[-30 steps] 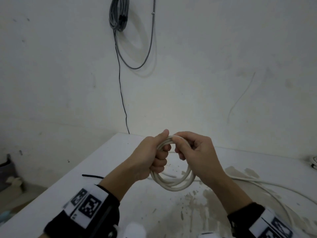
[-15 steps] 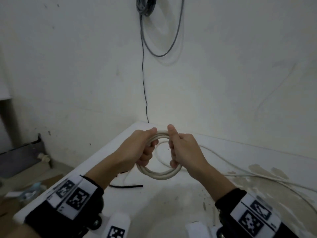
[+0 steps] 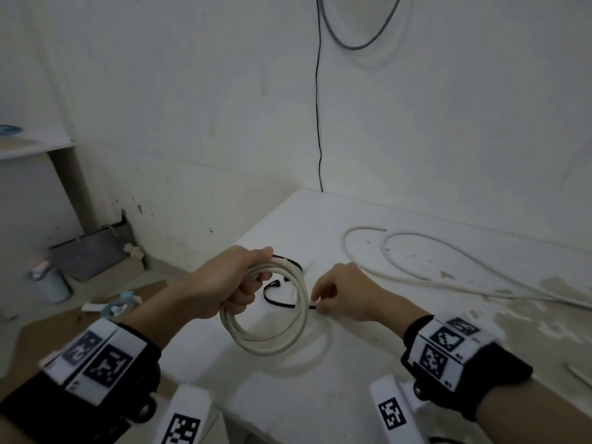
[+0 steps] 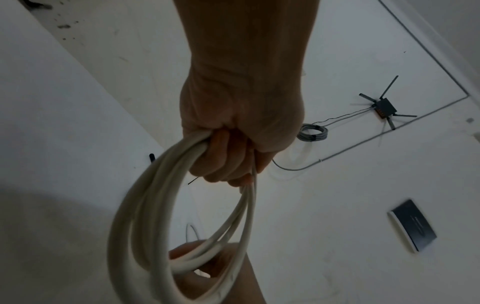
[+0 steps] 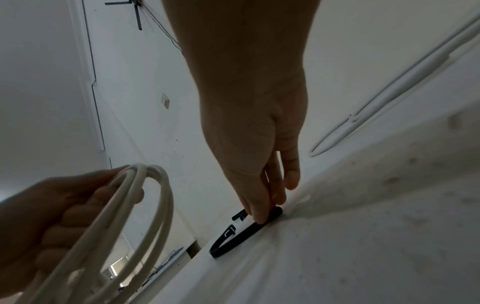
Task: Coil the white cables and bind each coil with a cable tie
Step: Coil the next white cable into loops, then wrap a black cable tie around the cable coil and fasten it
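Observation:
A coil of white cable (image 3: 266, 345) hangs above the white table (image 3: 368, 363), and my left hand (image 3: 253, 283) grips its top in a fist. The wrist views show the same coil (image 4: 145, 205) (image 5: 158, 205) held only by my left hand (image 4: 233, 148). My right hand (image 3: 315, 307) is down at the table just right of the coil, and its thumb and fingertips (image 5: 262, 216) pinch one end of a curved black cable tie (image 3: 272, 299) (image 5: 239, 234) lying there. A second black tie (image 3: 290, 261) lies behind the coil's top.
A long loose white cable (image 3: 416, 277) loops over the table's far right. Another white cable end (image 3: 576, 373) shows at the right edge. The table's left edge drops to a cluttered floor with a pale blue cup (image 3: 53, 285). A black wire (image 3: 317, 123) runs down the wall.
My right hand has let go of the coil and dropped to the black tie on the table. The left hand now holds the coil alone, lower and tilted. The view swung left.

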{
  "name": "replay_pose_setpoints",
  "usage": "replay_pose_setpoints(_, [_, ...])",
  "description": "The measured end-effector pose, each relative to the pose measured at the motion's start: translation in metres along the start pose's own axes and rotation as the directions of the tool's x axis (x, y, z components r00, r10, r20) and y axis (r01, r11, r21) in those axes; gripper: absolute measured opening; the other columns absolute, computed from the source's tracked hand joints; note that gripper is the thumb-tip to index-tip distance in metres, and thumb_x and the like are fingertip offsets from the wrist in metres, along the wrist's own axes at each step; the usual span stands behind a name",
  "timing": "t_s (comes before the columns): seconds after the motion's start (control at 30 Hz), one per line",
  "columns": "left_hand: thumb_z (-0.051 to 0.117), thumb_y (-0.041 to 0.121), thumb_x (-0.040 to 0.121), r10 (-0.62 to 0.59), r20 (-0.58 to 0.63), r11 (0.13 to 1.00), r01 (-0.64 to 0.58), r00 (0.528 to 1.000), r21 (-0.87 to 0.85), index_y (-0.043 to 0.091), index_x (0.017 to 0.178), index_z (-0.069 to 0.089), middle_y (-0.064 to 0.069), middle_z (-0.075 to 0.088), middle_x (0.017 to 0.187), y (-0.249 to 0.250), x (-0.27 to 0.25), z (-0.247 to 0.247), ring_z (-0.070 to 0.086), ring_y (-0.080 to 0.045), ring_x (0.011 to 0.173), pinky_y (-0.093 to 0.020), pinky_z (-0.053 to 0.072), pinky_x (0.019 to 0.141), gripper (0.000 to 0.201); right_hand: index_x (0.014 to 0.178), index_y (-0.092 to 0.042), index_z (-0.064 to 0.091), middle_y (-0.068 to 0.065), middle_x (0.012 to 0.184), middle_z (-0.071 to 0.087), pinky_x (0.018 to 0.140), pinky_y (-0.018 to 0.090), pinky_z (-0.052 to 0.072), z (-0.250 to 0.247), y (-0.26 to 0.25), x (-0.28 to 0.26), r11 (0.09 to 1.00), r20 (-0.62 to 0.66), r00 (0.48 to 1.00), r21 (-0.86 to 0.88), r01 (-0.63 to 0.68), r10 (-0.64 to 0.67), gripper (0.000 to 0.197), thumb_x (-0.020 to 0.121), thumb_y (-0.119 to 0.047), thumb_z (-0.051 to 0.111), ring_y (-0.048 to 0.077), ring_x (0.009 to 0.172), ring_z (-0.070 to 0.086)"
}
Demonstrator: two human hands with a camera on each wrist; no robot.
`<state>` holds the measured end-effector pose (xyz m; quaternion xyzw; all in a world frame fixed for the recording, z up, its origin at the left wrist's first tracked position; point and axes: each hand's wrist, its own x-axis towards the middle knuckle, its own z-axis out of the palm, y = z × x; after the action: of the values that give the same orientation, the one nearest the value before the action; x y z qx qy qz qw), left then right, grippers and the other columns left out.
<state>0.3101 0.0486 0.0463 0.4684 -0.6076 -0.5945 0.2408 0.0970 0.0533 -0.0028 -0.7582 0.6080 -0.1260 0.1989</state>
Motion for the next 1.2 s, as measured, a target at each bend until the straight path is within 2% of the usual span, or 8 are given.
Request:
replay_pose_setpoints(0.17, [0.035,0.038,0.099,0.0,0.047,1.0,0.0,0.999,-0.014,0.012,0.063,0.041,0.006,0.019,0.046,-0.006,0.007,0.008,0.012,-0.009,0.039,-0.016,0.013,0.038,0.045,0.078,-0.019,0.063,0.0,0.079,0.062,0.066,0.023,0.049,0.005,0.005,0.001,0.996,0.004,0.997,-0.036,0.076,-0.076,0.013,0.075,-0.006,0.067,0.018,0.076,0.062])
replay_pose_setpoints(0.33, [0.031,0.043,0.099,-0.001,0.062,0.998,0.005,0.998,-0.06,0.012,0.064,0.042,0.005,0.021,0.047,-0.007,0.012,0.02,0.013,-0.008,0.037,-0.015,0.014,0.037,0.048,0.097,-0.013,0.073,0.004,0.089,0.067,0.071,0.027,0.05,-0.014,0.004,-0.016,0.974,-0.223,0.949,-0.019,0.225,-0.223,0.021,0.085,-0.006,0.057,0.017,0.079,0.061])
replay_pose_setpoints(0.47, [0.028,0.045,0.099,0.031,0.006,0.995,-0.03,1.0,-0.094,0.011,0.065,0.041,0.006,0.023,0.046,-0.001,0.022,0.04,0.015,-0.008,0.039,-0.016,0.017,0.037,0.05,0.092,-0.009,0.075,0.0,0.08,0.057,0.056,0.017,0.047,-0.037,0.019,-0.031,0.944,-0.646,0.715,-0.022,0.331,-0.266,0.02,0.082,-0.001,0.059,0.009,0.063,0.056])
replay_pose_setpoints(0.57, [0.027,0.044,0.1,0.021,-0.109,0.987,-0.038,0.994,-0.154,0.01,0.065,0.042,0.005,0.026,0.044,0.007,0.036,0.056,0.018,-0.008,0.035,-0.016,0.018,0.036,0.051,0.085,-0.005,0.074,0.002,0.08,0.06,0.054,0.01,0.042,-0.057,0.033,-0.054,0.921,-0.747,0.57,-0.147,0.36,-0.342,0.018,0.078,0.002,0.058,0.007,0.063,0.05])
replay_pose_setpoints(0.67, [0.027,0.043,0.101,0.029,-0.195,0.982,-0.065,0.98,-0.177,0.009,0.067,0.042,0.004,0.028,0.042,0.018,0.047,0.072,0.021,-0.009,0.034,-0.018,0.019,0.037,0.051,0.083,-0.001,0.072,0.008,0.081,0.064,0.064,0.001,0.034,-0.069,0.048,-0.08,0.897,-0.681,0.585,-0.308,0.317,-0.44,0.02,0.074,0.009,0.058,0.0,0.069,0.044])
replay_pose_setpoints(0.87, [0.027,0.041,0.101,0.115,-0.183,0.992,-0.122,0.976,-0.031,0.009,0.067,0.043,0.002,0.03,0.048,0.034,0.058,0.12,0.024,-0.01,0.037,-0.02,0.023,0.04,0.049,0.085,0.001,0.068,0.012,0.079,0.059,0.053,0.028,0.046,-0.072,0.072,-0.109,0.789,-0.536,0.607,-0.548,0.278,-0.587,0.021,0.078,0.008,0.05,0.017,0.074,0.047])
replay_pose_setpoints(1.03, [0.028,0.041,0.1,0.186,-0.104,0.982,-0.182,0.977,0.042,0.009,0.064,0.046,0.004,0.031,0.043,0.04,0.059,0.158,0.025,-0.009,0.034,-0.019,0.023,0.04,0.052,0.079,0.002,0.064,0.012,0.076,0.054,0.041,0.036,0.045,-0.071,0.072,-0.114,0.762,-0.479,0.679,-0.621,0.187,-0.557,0.005,0.081,0.006,0.06,0.024,0.066,0.049])
replay_pose_setpoints(1.2, [0.031,0.03,0.097,0.127,-0.071,0.992,-0.125,0.989,0.035,0.007,0.065,0.047,0.004,0.031,0.042,0.043,0.058,0.171,0.024,-0.01,0.036,-0.02,0.022,0.04,0.043,0.079,0.003,0.066,0.011,0.073,0.056,0.037,0.034,0.042,-0.079,0.069,-0.122,0.761,-0.584,0.547,-0.627,0.165,-0.6,0.021,0.087,0.001,0.046,0.023,0.063,0.049])
